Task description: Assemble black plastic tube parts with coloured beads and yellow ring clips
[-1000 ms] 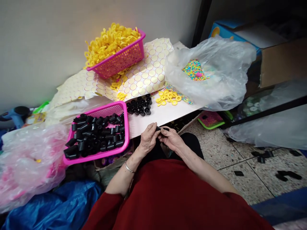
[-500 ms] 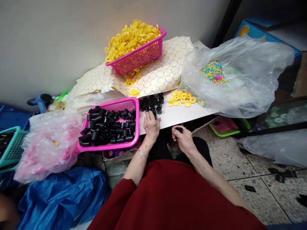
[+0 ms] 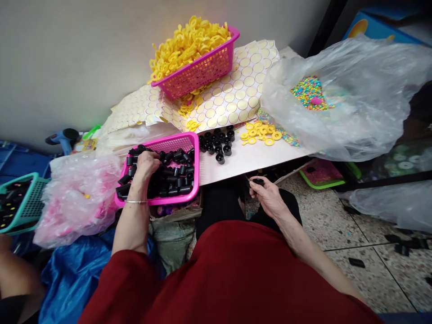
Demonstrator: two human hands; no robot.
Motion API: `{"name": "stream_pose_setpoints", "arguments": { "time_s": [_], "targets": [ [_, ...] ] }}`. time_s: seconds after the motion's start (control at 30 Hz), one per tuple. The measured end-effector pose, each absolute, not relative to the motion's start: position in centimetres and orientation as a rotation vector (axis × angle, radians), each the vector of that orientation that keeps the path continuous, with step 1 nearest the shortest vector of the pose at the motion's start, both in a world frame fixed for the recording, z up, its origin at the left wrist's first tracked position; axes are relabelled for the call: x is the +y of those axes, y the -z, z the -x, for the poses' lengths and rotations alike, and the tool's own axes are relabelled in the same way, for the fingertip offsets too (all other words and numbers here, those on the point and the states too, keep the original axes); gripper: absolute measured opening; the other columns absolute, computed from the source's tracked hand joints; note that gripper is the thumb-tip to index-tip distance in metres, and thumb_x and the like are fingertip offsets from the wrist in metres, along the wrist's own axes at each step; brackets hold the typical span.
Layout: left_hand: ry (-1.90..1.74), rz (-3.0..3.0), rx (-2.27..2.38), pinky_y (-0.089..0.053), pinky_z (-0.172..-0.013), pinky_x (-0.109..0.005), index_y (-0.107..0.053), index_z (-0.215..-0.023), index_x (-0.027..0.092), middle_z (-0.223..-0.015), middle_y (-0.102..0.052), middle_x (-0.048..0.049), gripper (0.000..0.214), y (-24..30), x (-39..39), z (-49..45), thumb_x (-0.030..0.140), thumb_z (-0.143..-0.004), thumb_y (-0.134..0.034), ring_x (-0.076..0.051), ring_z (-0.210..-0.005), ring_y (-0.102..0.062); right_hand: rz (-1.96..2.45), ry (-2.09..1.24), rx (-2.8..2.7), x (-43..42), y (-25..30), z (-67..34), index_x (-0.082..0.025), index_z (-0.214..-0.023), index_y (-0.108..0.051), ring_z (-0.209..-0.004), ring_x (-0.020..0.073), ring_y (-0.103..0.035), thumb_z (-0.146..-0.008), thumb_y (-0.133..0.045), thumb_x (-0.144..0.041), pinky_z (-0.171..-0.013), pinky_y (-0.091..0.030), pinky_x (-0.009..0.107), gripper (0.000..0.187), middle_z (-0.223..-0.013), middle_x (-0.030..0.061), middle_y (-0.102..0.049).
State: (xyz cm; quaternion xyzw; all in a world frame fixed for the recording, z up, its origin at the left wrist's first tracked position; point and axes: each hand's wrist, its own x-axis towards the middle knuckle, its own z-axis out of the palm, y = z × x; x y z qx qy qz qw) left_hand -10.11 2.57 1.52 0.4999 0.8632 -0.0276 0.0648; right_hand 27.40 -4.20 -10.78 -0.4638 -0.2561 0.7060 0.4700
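Note:
My left hand (image 3: 147,163) is down among the black plastic cylinders (image 3: 172,180) that fill a pink basket (image 3: 196,166). Its fingers curl downward and their tips are hidden by the hand itself and the cylinders. My right hand (image 3: 268,194) is closed around a small black plastic cylinder (image 3: 258,181), held just beyond the table's front edge above my lap. Beside the basket, a cluster of short black round pieces (image 3: 218,146) stands on the white tabletop (image 3: 232,168).
Yellow plastic rings (image 3: 261,132) lie right of the cluster. Behind, a second pink basket (image 3: 202,76) heaped with yellow rings rests on sticker sheets (image 3: 236,103). A clear bag (image 3: 351,103) with colourful beads covers the right end. A pink-filled bag (image 3: 77,198) sits left. Another person's limb shows lower left.
My left hand has moved left from the black round pieces on the table into the basket of cylinders. My right hand still holds its black cylinder near the same place.

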Motion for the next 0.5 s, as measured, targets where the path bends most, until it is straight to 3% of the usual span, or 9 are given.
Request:
{"name": "stream_pose_setpoints", "arguments": {
  "time_s": [0.27, 0.4, 0.5],
  "targets": [
    [0.306, -1.668, 2.608, -0.036, -0.097, -0.053, -0.069, -0.1, 0.011, -0.107, -0.066, -0.0203, 0.034, 1.7, 3.5, 10.4, 0.022, -0.068, -0.065, -0.039, -0.116, -0.049, 1.164, -1.787, -0.673, -4.6, 11.2, -26.9, -0.016, -0.093, -0.061, -0.049, 0.007, -0.047, -0.061, -0.081, -0.041, -0.047, -0.035, 0.021, 0.046, -0.054, -0.0074, -0.053],
    [0.454, -1.674, 2.6, -0.038, -0.093, -0.052, -0.067, -0.099, 0.012, -0.11, -0.063, -0.0204, 0.032, 1.7, 3.7, 10.1, 0.029, -0.073, -0.062, -0.04, -0.113, -0.05, 1.1, -1.729, -0.815, -4.6, 10.5, -26.8, -0.018, -0.103, -0.063, -0.055, 0.007, -0.049, -0.064, -0.079, -0.04, -0.054, -0.04, 0.022, 0.048, -0.062, -0.0064, -0.056],
    [0.453, -1.61, 2.56, -0.04, -0.088, -0.05, -0.065, -0.092, 0.013, -0.095, -0.062, -0.014, 0.033, 1.4, 4.0, 10.0, 0.039, -0.071, -0.065, -0.036, -0.104, -0.053, 1.052, -1.675, -0.945, -4.6, 9.9, -26.8, -0.02, -0.107, -0.064, -0.066, 0.0098, -0.054, -0.063, -0.08, -0.035, -0.064, -0.046, 0.026, 0.05, -0.073, -0.0042, -0.059]
  ]
}}
